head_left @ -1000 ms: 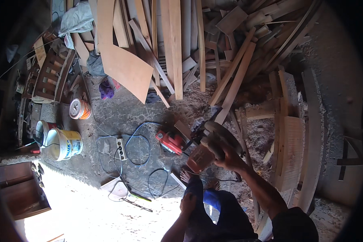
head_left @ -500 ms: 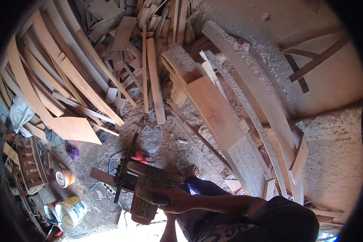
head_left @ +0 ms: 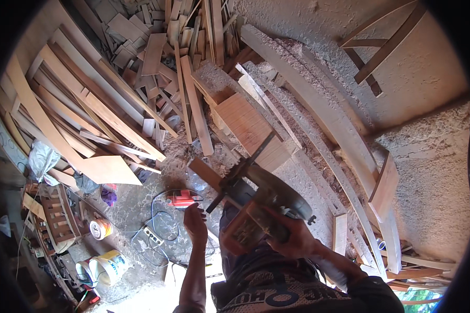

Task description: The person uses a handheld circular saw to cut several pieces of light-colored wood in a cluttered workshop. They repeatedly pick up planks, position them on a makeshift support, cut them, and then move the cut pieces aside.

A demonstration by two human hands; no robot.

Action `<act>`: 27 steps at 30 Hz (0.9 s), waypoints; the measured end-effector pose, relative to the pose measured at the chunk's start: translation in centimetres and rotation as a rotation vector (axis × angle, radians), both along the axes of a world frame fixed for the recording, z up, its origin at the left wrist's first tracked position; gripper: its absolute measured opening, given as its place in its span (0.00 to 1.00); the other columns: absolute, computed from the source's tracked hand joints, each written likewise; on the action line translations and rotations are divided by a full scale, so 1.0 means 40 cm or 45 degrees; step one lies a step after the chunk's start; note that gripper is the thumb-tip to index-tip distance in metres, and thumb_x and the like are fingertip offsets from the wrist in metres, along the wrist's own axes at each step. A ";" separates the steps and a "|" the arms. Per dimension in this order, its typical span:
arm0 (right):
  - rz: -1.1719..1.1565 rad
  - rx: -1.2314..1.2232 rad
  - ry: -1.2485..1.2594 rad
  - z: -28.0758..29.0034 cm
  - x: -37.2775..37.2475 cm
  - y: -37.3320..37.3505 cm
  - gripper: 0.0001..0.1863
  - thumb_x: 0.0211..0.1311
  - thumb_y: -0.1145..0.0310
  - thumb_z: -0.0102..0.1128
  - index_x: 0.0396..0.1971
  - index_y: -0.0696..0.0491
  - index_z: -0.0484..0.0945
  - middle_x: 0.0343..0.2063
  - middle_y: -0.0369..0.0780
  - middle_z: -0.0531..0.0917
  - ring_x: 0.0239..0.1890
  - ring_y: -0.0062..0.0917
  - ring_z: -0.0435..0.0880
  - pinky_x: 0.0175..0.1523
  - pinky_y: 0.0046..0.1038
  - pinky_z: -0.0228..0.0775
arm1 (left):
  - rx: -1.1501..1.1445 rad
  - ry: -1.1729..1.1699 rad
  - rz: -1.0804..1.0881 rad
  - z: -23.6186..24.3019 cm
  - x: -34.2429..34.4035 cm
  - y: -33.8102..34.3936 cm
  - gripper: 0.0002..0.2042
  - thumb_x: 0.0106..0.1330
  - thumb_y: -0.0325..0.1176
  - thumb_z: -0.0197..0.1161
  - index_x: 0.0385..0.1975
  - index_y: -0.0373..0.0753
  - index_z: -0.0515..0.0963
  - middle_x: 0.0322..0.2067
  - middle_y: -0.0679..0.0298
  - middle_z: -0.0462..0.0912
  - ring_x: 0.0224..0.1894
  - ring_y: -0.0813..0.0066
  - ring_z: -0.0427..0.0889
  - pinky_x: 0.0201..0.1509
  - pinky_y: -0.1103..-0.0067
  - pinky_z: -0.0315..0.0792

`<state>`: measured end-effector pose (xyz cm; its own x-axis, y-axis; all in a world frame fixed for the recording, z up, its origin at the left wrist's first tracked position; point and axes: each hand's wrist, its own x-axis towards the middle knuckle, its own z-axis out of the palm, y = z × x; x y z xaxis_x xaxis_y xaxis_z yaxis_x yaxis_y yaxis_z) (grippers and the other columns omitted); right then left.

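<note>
My right hand (head_left: pixel 292 237) grips the handle of a dark power saw (head_left: pixel 274 195) with a dusty motor housing and a black base plate, held above my legs. A flat wooden piece (head_left: pixel 202 172) sticks out past the saw's plate. My left hand (head_left: pixel 196 221) is raised just left of the saw, fingers loosely bent and apart, with nothing visible in them. Behind the saw, a wide board (head_left: pixel 248 125) lies on long sawdust-covered timbers (head_left: pixel 318 122). A red power tool (head_left: pixel 178 198) rests on the floor beyond my left hand.
Leaning planks (head_left: pixel 78 94) and heaped offcuts (head_left: pixel 136 31) fill the left and back. A power strip (head_left: pixel 152 236) with tangled cords, buckets (head_left: pixel 109 267) and a small tub (head_left: pixel 100 228) are on the left floor. Curved wooden pieces (head_left: pixel 381 57) lie at upper right.
The view has swung rightward toward the timbers. Since half a second ago, the saw has moved right and up over the board's near edge, and my left hand has risen beside it.
</note>
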<state>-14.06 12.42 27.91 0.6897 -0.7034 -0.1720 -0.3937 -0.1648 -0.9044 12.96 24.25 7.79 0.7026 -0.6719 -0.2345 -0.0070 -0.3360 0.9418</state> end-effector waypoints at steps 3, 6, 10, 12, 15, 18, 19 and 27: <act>-0.109 0.012 -0.008 -0.009 -0.044 0.011 0.42 0.54 0.74 0.68 0.72 0.50 0.65 0.42 0.53 0.86 0.43 0.39 0.89 0.48 0.35 0.81 | -0.175 -0.512 -0.172 0.184 -0.034 -0.118 0.10 0.72 0.33 0.60 0.46 0.35 0.79 0.35 0.58 0.83 0.33 0.69 0.83 0.35 0.73 0.77; -0.139 -0.044 0.001 -0.007 -0.048 0.013 0.41 0.54 0.74 0.67 0.71 0.49 0.67 0.39 0.53 0.87 0.40 0.42 0.90 0.45 0.35 0.82 | 0.177 -0.992 -0.892 0.274 -0.059 -0.228 0.10 0.68 0.39 0.64 0.40 0.40 0.81 0.34 0.55 0.84 0.41 0.54 0.85 0.39 0.64 0.79; -0.136 0.030 0.024 -0.016 -0.019 0.019 0.42 0.52 0.74 0.67 0.71 0.48 0.66 0.40 0.54 0.86 0.42 0.47 0.89 0.47 0.39 0.83 | 0.585 -1.085 -1.370 0.162 -0.070 -0.258 0.15 0.71 0.46 0.57 0.36 0.41 0.81 0.28 0.56 0.83 0.34 0.50 0.86 0.34 0.55 0.77; -0.120 -0.051 0.064 -0.024 -0.019 0.024 0.43 0.50 0.73 0.67 0.71 0.48 0.65 0.41 0.55 0.86 0.43 0.49 0.88 0.49 0.43 0.82 | 0.659 -0.985 -1.312 0.188 -0.092 -0.284 0.16 0.72 0.46 0.54 0.32 0.41 0.81 0.25 0.54 0.82 0.31 0.48 0.85 0.32 0.53 0.76; -0.075 0.004 0.128 -0.030 -0.018 0.021 0.44 0.48 0.71 0.67 0.71 0.48 0.65 0.44 0.56 0.85 0.46 0.53 0.86 0.52 0.48 0.81 | 0.710 -0.969 -1.326 0.178 -0.100 -0.293 0.16 0.74 0.45 0.49 0.35 0.39 0.79 0.29 0.49 0.84 0.34 0.43 0.86 0.33 0.53 0.77; -0.051 -0.024 0.126 -0.030 -0.027 0.019 0.44 0.48 0.71 0.67 0.70 0.48 0.66 0.45 0.56 0.84 0.46 0.52 0.86 0.52 0.49 0.81 | 0.742 -0.969 -1.292 0.157 -0.126 -0.292 0.16 0.75 0.43 0.47 0.37 0.39 0.77 0.31 0.46 0.85 0.36 0.41 0.86 0.33 0.56 0.78; -0.047 -0.022 0.161 -0.033 -0.033 0.022 0.43 0.47 0.71 0.67 0.70 0.49 0.66 0.45 0.56 0.84 0.46 0.52 0.86 0.52 0.49 0.81 | 0.754 -0.960 -1.262 0.147 -0.139 -0.291 0.16 0.75 0.43 0.47 0.36 0.38 0.77 0.31 0.45 0.85 0.36 0.41 0.86 0.32 0.56 0.78; -0.092 -0.023 0.141 -0.029 -0.081 0.018 0.45 0.49 0.72 0.68 0.72 0.43 0.65 0.47 0.55 0.84 0.47 0.51 0.86 0.51 0.43 0.82 | 0.476 -0.182 -0.903 0.047 -0.166 -0.237 0.19 0.73 0.50 0.52 0.29 0.39 0.76 0.25 0.48 0.84 0.32 0.47 0.86 0.28 0.60 0.75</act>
<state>-17.31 13.14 26.76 0.6147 -0.7540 -0.2314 -0.5026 -0.1484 -0.8517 6.31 14.78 9.68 0.1793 -0.8632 -0.4719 -0.4481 -0.4987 0.7420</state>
